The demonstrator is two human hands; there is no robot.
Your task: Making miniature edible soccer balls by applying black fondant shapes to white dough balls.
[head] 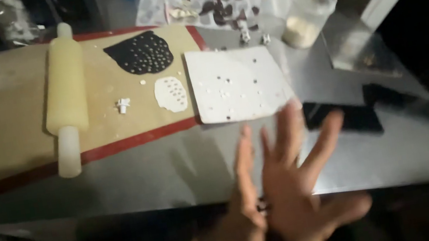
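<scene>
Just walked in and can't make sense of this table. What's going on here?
A person's left hand and right hand are pressed together, fingers spread, holding nothing, over the metal table's near edge. On the mat lie a rolling pin, black dough and white dough, both punched with holes.

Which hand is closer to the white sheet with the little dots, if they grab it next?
Probably the right hand. Its spread fingertips reach nearly to the near edge of the white sheet, while the left hand sits lower and edge-on beside it. Both hands are open and hold nothing.
</scene>
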